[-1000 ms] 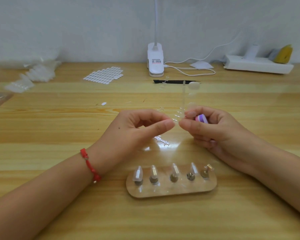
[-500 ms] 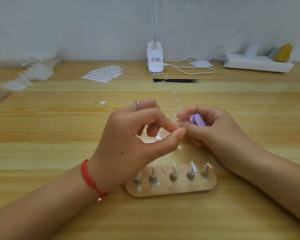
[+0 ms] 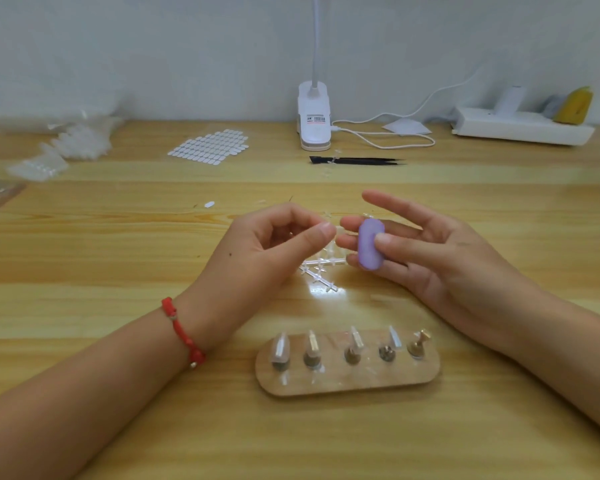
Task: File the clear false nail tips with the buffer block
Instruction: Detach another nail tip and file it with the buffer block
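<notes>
Table (image 3: 118, 427): pale wood planks, runs to a white wall at the back.
Left hand (image 3: 257, 251): comes in from lower left, red cord bracelet (image 3: 182, 336) at the wrist. Back of hand up, fingers curled in. Thumb and forefinger tips are pressed together in a narrow pinch, just beside the right hand's fingertips. Something pale and clear shows at the pinch, too small to tell if it is a tip.
Right hand (image 3: 440, 261): comes in from lower right, palm turned up and toward the left. Fingers lie fairly straight, with the forefinger lifted apart from the rest. The thumb clamps the buffer block against the middle fingers.
Wooden stand (image 3: 347, 384): flat oval base near the table's front edge, between the two forearms, with five metal posts in a row. Four posts carry clear nail tips (image 3: 280, 348); the right-end post shows a brass head.
Back of table: white clip lamp base (image 3: 314, 116) with cord, white power strip (image 3: 520, 126), sheet of small white tabs (image 3: 210, 147), black tweezers (image 3: 357, 161), clear bags (image 3: 77, 140) at far left.
Clear plastic sprue (image 3: 321, 275): branched pieces lying on the table under the hands, catching glare.
Buffer block (image 3: 369, 247): small, lilac, rounded ends, stands upright in the right hand, off the table.
Tips on stand: transparent, pointed, upright, the left one broadest.
</notes>
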